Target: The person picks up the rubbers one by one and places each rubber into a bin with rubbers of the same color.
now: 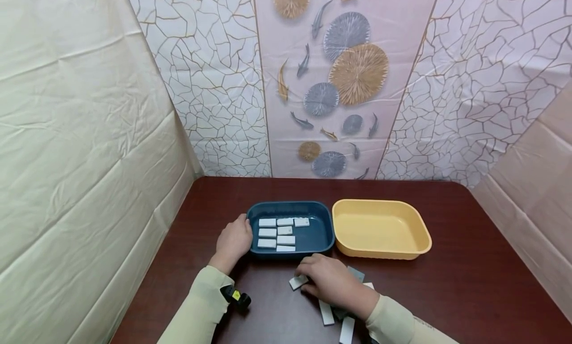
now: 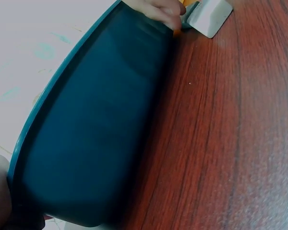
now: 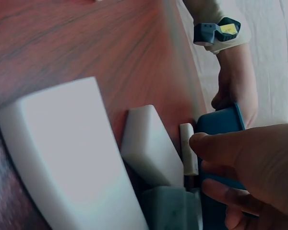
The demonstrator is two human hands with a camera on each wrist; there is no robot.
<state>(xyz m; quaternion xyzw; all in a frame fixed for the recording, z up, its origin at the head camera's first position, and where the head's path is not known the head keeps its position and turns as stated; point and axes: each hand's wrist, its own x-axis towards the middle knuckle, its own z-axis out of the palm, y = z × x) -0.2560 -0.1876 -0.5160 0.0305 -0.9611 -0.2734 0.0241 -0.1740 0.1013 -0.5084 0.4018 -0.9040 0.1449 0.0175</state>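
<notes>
Tiles (image 1: pixel 267 232) number eight in the tray (image 1: pixel 314 240) left grip (image 1: pixel 234 239) holds; right grip (image 1: pixel 332 280) pinches another.

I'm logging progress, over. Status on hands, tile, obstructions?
Left hand grips blue tray, left end. Right hand pinches white tile, outside tray. Tray's near rim stands between tile and interior; right hand partly covers loose tiles.

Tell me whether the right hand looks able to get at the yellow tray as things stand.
Probably yes: the yellow tray lies just beyond the right hand, with bare tabletop between and nothing over its top, though the fingers are at a white tile.
</notes>
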